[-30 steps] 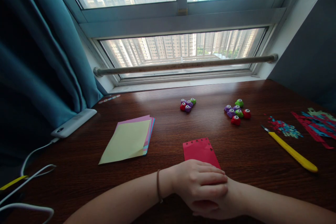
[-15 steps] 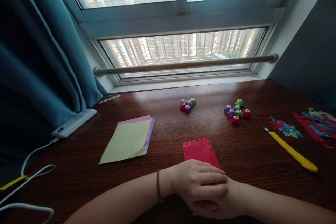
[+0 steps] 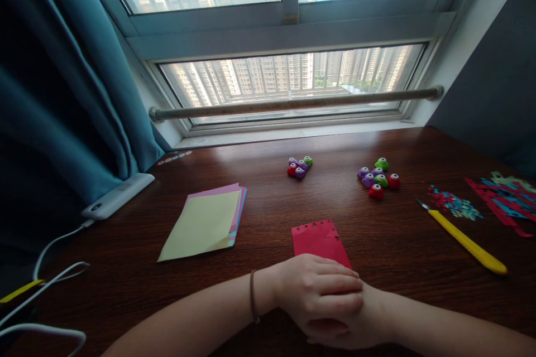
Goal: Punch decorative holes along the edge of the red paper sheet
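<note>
My left hand (image 3: 318,293), with a brown band on its wrist, lies across my right hand (image 3: 355,329), its fingers close together and curled over the back of it. Most of the right hand's fingers are hidden underneath. Just beyond both hands is a sheet of red paper (image 3: 316,240), its near part covered by them. Small holes run along the paper's far edge, with a few more down its right side.
Left stands a stack of coloured paper (image 3: 205,220), yellow on top. Small eye-topped punches (image 3: 299,167) sit at the back, more (image 3: 377,178) to their right. A yellow-handled craft knife (image 3: 464,240), paper bits (image 3: 456,202) and paper strips (image 3: 506,198) lie right. A white device (image 3: 119,196) is corded.
</note>
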{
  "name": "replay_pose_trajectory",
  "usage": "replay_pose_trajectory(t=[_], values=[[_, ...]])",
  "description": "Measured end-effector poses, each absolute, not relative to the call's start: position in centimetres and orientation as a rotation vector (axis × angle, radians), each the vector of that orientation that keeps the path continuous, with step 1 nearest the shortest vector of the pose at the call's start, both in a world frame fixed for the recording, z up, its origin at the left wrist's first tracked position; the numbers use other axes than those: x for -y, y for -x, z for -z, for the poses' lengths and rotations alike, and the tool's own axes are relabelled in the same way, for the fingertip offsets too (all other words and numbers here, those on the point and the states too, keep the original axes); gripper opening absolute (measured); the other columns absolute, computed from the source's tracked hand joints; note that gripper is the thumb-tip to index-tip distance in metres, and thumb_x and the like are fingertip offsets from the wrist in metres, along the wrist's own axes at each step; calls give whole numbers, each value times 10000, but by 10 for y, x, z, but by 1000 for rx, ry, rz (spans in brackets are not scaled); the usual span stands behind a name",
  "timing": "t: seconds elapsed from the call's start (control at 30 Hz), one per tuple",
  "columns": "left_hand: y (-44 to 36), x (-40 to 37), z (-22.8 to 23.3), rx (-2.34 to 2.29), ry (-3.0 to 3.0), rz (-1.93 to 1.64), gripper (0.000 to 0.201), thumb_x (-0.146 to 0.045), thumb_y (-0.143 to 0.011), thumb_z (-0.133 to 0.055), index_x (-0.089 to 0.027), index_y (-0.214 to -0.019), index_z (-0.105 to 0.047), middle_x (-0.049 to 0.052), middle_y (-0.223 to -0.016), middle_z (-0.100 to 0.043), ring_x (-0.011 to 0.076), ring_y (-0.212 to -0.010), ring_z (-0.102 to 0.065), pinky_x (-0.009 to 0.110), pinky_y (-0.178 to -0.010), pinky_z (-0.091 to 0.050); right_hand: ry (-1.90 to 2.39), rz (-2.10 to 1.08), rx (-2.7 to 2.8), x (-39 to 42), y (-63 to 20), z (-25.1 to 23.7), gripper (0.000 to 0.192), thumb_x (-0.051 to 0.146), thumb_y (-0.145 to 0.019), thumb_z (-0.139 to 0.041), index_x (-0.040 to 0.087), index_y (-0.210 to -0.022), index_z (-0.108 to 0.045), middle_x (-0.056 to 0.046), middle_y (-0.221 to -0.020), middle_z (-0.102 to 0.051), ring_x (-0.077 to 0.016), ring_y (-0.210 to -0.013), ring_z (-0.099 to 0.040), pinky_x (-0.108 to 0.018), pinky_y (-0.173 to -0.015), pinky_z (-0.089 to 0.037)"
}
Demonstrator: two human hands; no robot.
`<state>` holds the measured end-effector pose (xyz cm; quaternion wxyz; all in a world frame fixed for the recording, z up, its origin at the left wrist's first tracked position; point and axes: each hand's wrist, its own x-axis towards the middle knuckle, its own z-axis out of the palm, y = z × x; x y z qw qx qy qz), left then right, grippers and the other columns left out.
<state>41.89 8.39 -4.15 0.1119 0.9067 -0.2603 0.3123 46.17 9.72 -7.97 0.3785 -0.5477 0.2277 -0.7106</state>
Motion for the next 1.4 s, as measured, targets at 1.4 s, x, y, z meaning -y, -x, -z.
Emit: replay_pose_trajectory(t=[1.4], values=[[-419,-83,39,749,-2651,-970,513,-475,-889,-362,-32,-993,-598,151,-1066,-615,231,-1029,-564,289,-951,-446,1349,1800,-251,-95,-467,88,430,368,-944,-286,147,-1070,-632,11,-980,-674,-220,-1086,-479,-342,-872,-401]])
